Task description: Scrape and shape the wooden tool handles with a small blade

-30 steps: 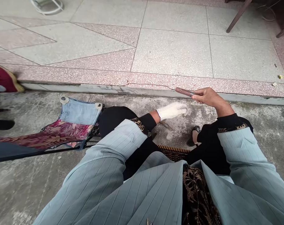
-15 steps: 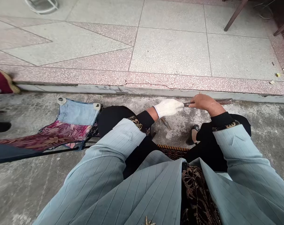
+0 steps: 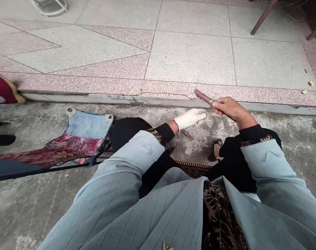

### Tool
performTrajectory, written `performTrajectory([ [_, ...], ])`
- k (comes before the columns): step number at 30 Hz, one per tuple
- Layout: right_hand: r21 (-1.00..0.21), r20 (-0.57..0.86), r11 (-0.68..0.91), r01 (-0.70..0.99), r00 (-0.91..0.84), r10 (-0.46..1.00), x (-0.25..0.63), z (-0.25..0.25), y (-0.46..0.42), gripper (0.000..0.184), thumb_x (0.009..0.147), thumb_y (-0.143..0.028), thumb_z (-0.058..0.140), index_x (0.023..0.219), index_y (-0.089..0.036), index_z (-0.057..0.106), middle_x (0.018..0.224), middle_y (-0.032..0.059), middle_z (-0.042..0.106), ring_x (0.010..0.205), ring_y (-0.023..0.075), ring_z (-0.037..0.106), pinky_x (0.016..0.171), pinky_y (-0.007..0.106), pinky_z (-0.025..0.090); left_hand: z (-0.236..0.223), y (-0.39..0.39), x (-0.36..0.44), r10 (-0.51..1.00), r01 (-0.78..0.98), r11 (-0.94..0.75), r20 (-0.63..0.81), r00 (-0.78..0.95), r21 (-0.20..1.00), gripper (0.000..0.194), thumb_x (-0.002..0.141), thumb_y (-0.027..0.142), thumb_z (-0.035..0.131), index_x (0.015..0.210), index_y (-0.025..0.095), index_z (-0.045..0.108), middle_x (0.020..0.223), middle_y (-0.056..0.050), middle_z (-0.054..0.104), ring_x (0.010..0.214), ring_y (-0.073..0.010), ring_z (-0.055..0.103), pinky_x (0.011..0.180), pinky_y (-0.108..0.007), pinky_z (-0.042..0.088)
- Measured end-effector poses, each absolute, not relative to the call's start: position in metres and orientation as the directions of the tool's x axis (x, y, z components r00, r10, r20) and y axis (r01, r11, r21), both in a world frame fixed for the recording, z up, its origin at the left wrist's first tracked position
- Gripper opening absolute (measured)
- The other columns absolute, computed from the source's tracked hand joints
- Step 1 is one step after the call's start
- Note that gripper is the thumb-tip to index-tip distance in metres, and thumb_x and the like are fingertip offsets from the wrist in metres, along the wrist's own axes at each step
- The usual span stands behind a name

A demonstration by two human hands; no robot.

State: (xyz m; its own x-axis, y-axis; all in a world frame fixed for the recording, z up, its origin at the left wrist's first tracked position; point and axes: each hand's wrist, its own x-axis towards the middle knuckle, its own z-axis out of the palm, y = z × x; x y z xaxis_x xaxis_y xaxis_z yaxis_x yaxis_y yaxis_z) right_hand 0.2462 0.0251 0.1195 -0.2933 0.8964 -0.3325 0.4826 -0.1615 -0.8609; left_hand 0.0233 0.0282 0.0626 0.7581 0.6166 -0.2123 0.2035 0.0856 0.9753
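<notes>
My right hand (image 3: 225, 107) grips a brown, stick-like tool (image 3: 203, 96) with a band of wire wound round it close to my thumb. Its thick brown end points up and left over the step's edge, and the part beneath my palm is hidden. To the left, my left hand (image 3: 191, 118) wears a white knitted glove. Its fingers are curled together, and whatever they may hold is hidden. The two hands are apart, a short gap between them. Below the glove, a short brownish stick-like piece (image 3: 187, 134) lies on the concrete.
A low step with a cracked pink-speckled edge (image 3: 170, 88) runs across in front of me. On my left stands a folding chair (image 3: 88, 125) of denim and flowered cloth. Another person's red shoe (image 3: 3, 89) is at the far left. Wooden furniture legs (image 3: 263, 17) stand at the upper right.
Half a second ago the tool lay level between both hands, its far end right of my right hand. Now my right hand has moved up and right, the brown end pointing left, away from the glove.
</notes>
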Motion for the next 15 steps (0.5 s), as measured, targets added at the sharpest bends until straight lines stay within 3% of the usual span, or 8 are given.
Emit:
performTrajectory([
  [2,-0.804,-0.334,-0.191,0.563,-0.162,0.929,0.244,0.114,0.028,0.040,0.091,-0.053,0.064,0.072,-0.018,0.062,0.066,0.0027,0.059,0.057,0.0119,0.047,0.058,0.029,0.037,0.063,0.025,0.024,0.563,0.237,0.079,-0.239,0.791,0.968,0.034,0.100,0.046,0.052,0.093,0.016,0.065,0.061,0.003,0.051,0.055,-0.0102,0.045,0.056,-0.022,0.038],
  [4,-0.642,-0.345,-0.166,0.748,-0.089,0.934,0.241,0.110,0.030,0.037,0.094,-0.051,0.064,0.077,-0.017,0.068,0.070,0.0051,0.063,0.062,0.0143,0.050,0.061,0.031,0.037,0.066,0.024,0.023,0.524,0.302,-0.012,-0.252,0.814,0.953,0.036,0.100,0.046,0.051,0.095,0.016,0.068,0.061,0.002,0.052,0.056,-0.0110,0.046,0.058,-0.023,0.037],
  [7,-0.361,-0.403,-0.069,0.930,-0.089,0.911,0.236,0.108,0.030,0.033,0.097,-0.047,0.063,0.090,-0.017,0.076,0.085,0.0095,0.070,0.073,0.0177,0.055,0.065,0.032,0.037,0.071,0.029,0.020,0.506,0.440,-0.241,-0.275,0.817,0.865,0.034,0.097,0.041,0.050,0.089,0.015,0.070,0.065,0.000,0.057,0.059,-0.0120,0.048,0.061,-0.025,0.035],
  [9,-0.288,-0.537,0.007,0.958,-0.168,0.826,0.235,0.108,0.028,0.029,0.097,-0.042,0.065,0.091,-0.016,0.076,0.086,0.0099,0.071,0.073,0.0173,0.056,0.066,0.033,0.036,0.073,0.033,0.018,0.498,0.484,-0.393,-0.261,0.827,0.782,0.031,0.094,0.037,0.051,0.083,0.016,0.070,0.069,0.000,0.059,0.061,-0.0125,0.049,0.062,-0.027,0.033],
  [12,-0.438,-0.743,0.084,0.895,-0.413,0.526,0.236,0.111,0.024,0.029,0.095,-0.037,0.067,0.077,-0.015,0.071,0.066,0.0047,0.063,0.062,0.0143,0.052,0.064,0.032,0.038,0.076,0.039,0.014,0.445,0.433,-0.508,-0.203,0.872,0.745,0.028,0.092,0.036,0.053,0.079,0.016,0.069,0.071,-0.001,0.058,0.065,-0.0135,0.050,0.064,-0.028,0.033],
  [15,-0.644,-0.712,0.045,0.764,-0.620,0.329,0.242,0.119,0.022,0.032,0.092,-0.045,0.068,0.079,-0.016,0.071,0.062,-0.0009,0.058,0.058,0.0119,0.050,0.062,0.029,0.041,0.076,0.040,0.011,0.431,0.370,-0.454,-0.163,0.887,0.811,0.033,0.094,0.041,0.052,0.086,0.015,0.070,0.077,-0.002,0.064,0.072,-0.0146,0.055,0.069,-0.027,0.039],
])
